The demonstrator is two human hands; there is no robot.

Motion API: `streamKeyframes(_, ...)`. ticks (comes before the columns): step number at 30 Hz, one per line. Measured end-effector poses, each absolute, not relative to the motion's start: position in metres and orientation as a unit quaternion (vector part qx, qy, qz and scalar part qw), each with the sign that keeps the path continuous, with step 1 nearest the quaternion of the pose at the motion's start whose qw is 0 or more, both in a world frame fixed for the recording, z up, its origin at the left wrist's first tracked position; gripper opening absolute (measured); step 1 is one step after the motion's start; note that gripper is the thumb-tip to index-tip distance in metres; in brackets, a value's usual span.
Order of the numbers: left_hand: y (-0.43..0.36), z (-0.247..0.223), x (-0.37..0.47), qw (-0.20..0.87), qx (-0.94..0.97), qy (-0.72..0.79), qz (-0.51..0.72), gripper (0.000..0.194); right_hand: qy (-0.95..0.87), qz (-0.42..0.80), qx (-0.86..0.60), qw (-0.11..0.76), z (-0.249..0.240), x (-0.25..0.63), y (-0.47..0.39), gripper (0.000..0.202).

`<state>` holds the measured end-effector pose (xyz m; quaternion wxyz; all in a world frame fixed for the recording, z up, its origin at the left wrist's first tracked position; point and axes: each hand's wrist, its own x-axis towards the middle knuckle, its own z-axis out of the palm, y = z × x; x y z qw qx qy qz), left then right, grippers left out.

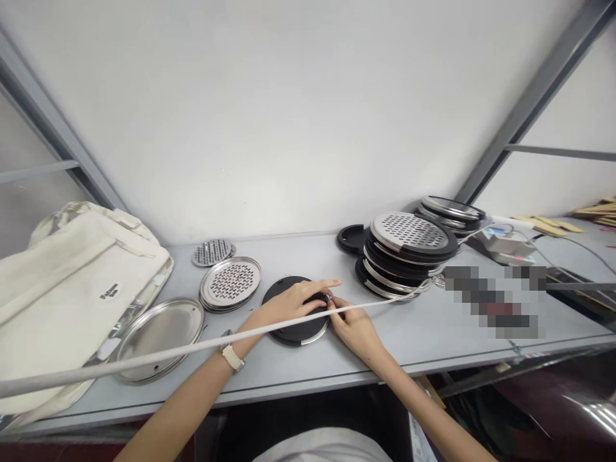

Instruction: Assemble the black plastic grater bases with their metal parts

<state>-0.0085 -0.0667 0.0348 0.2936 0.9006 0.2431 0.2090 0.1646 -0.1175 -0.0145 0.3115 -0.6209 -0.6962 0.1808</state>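
A black round disc [287, 332] with a silver strip along its front right edge lies on the table between my hands. My left hand [299, 299] reaches over its top. One finger stretches out past the right edge, while the thumb and another finger close in on that rim. At the same spot my right hand [353, 327] pinches a small shiny metal piece [328, 297], largely hidden by fingertips. A watch with a pale strap [233, 358] is on my left wrist.
Left are perforated metal grater discs [231, 282], round steel plates [163, 333] and a cream fabric bag [62, 289]. Right stand stacked black-and-silver discs [409, 256] and a small white device [507, 247]. A white cord [192, 350] crosses before my hands.
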Motion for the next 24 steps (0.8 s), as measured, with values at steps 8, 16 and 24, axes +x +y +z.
streamKeyframes(8,-0.0621,0.0317,-0.0066,0.296,0.899,0.22,0.234,0.047,-0.698,0.167,-0.624,0.309,-0.0162,0.1641,-0.1171,0.035)
streamKeyframes(16,-0.0586,0.0279,-0.0051,0.32,0.892,0.216,0.233,0.045,-0.703,0.173,-0.611,0.319,-0.0175,0.165,-0.1173,0.036)
streamKeyframes(24,-0.0582,0.0261,-0.0058,0.303,0.895,0.217,0.245,0.043,-0.706,0.178,-0.597,0.337,-0.0191,0.1655,-0.1169,0.035)
